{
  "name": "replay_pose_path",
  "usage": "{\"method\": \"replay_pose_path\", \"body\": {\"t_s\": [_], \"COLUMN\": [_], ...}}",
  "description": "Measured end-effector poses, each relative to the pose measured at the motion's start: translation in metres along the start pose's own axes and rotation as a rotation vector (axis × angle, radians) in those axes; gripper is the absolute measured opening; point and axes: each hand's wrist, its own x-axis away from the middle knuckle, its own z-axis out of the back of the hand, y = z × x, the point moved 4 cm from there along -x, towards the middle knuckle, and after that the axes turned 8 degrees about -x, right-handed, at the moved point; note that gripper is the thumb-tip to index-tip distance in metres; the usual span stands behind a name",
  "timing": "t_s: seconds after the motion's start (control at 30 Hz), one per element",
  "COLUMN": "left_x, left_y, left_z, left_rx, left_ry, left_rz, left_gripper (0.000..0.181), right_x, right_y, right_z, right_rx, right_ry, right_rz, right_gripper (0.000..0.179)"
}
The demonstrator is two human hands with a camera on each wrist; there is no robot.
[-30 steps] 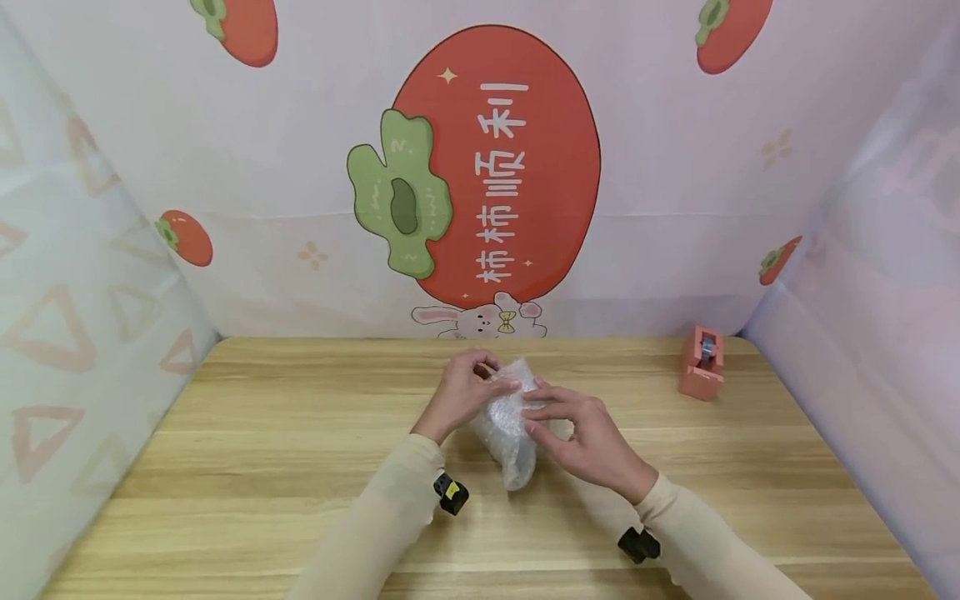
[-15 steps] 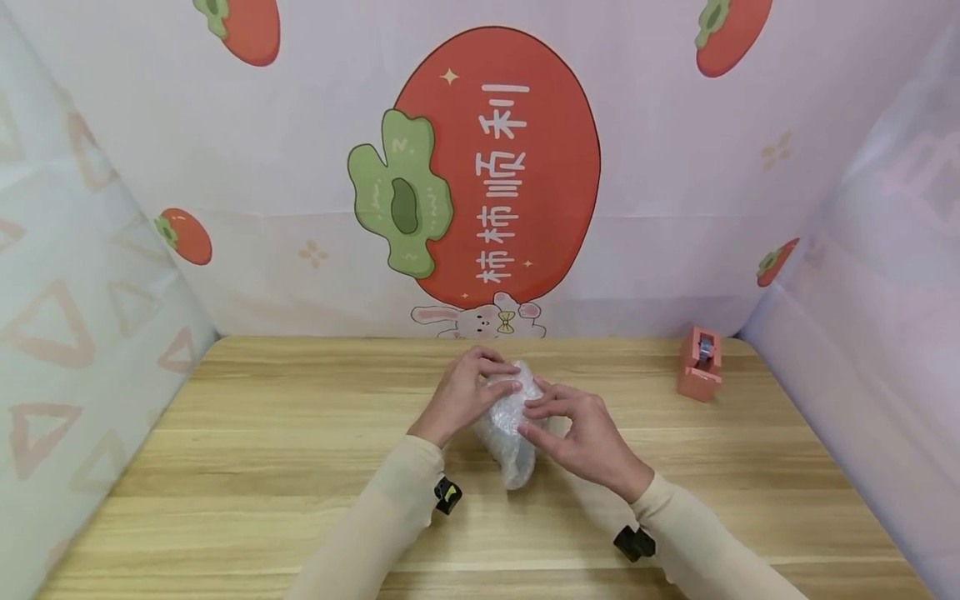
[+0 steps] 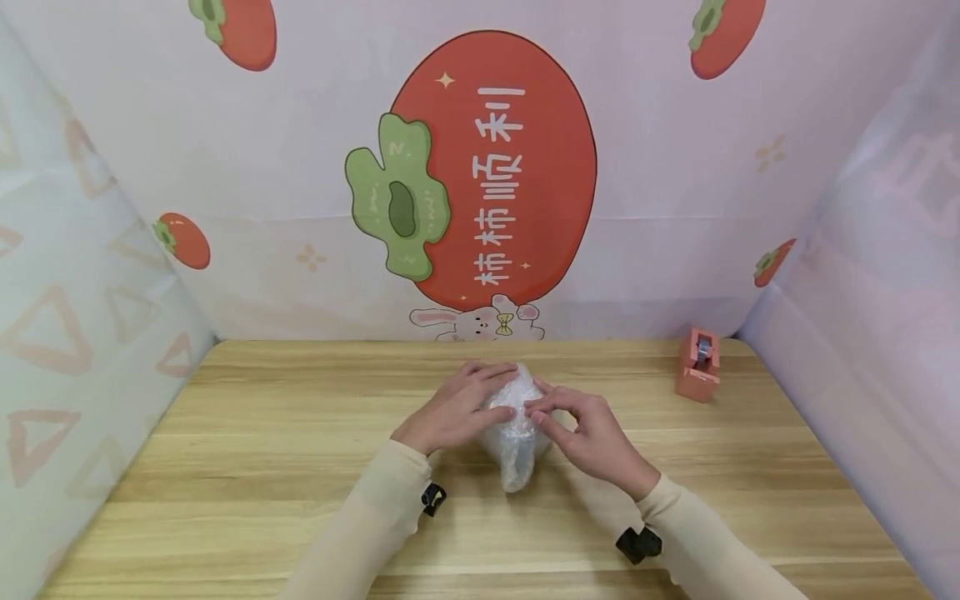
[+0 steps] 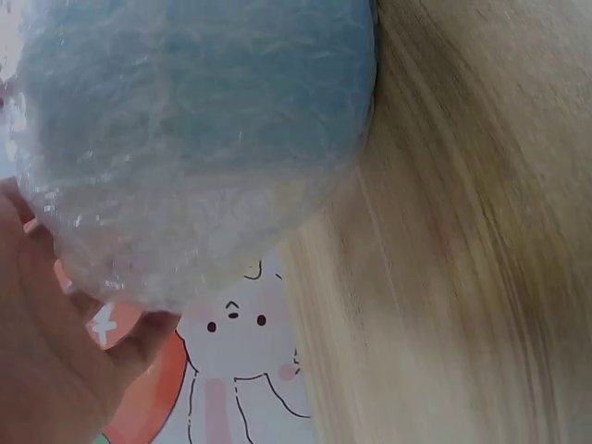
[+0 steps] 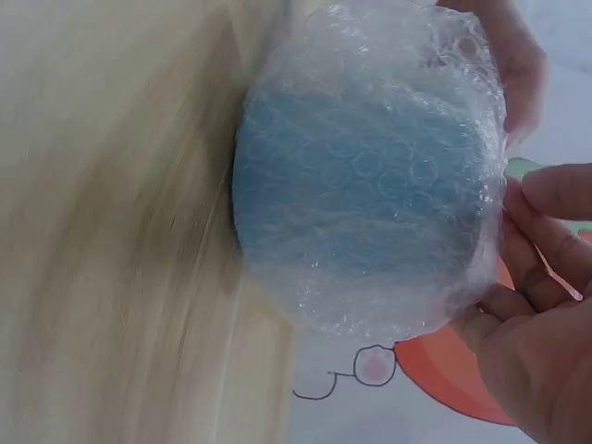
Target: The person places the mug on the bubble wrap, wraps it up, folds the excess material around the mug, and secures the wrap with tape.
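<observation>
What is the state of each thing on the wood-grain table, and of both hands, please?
Clear plastic bubble wrap: around the blue object; whether sealed, unclear
Light-blue wrapped object: covered by the wrap
Coral-pink, block-shaped tape dispenser: upright, untouched, loaded with a tape roll
Left hand: resting on the wrap
Right hand: touching the wrap; pinch unclear

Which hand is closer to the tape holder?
The right hand. It touches the right side of the bubble wrap, and the tape holder stands farther back to its right. The left hand, on the wrap's left side, is farther away.
</observation>
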Motion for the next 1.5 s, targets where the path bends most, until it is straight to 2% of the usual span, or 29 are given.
{"method": "replay_pose_path", "body": {"t_s": [0.13,0.33,0.4,0.53,0.7,0.9,1.1,1.27,1.4,1.5], "left_x": [0.002,0.004,0.004,0.005,0.006,0.009,0.01,0.01,0.01,0.009], "left_y": [-0.002,-0.005,-0.006,-0.007,-0.007,-0.005,-0.006,-0.004,-0.002,0.0], "left_z": [-0.001,-0.001,-0.001,-0.004,-0.009,-0.013,-0.013,-0.012,-0.012,-0.012], "left_rx": [-0.004,0.05,0.074,0.109,0.165,0.225,0.212,0.232,0.261,0.274], "left_ry": [-0.047,-0.095,-0.094,-0.08,-0.048,-0.018,-0.027,-0.034,-0.021,-0.009], "left_rz": [-0.001,-0.017,-0.035,-0.03,0.024,0.076,0.083,0.098,0.136,0.152], "left_gripper": [0.076,0.084,0.086,0.088,0.089,0.088,0.089,0.09,0.089,0.087], "right_x": [-0.001,-0.004,-0.005,-0.003,-0.001,-0.001,0.002,0.002,0.003,0.005], "right_y": [0.005,0.009,0.008,0.005,0.006,0.009,0.009,0.008,0.007,0.007], "right_z": [0.002,0.002,0.002,0.001,0.001,0.0,0.0,0.002,0.002,0.004], "right_rx": [-0.085,-0.057,-0.039,-0.029,-0.049,-0.077,-0.025,0.073,0.133,0.178], "right_ry": [0.008,0.057,0.08,0.13,0.171,0.18,0.182,0.198,0.202,0.219], "right_rz": [-0.036,-0.068,-0.072,-0.053,-0.045,-0.059,-0.055,-0.062,-0.114,-0.188], "right_gripper": [0.015,0.022,0.023,0.026,0.033,0.033,0.03,0.029,0.03,0.039]}}
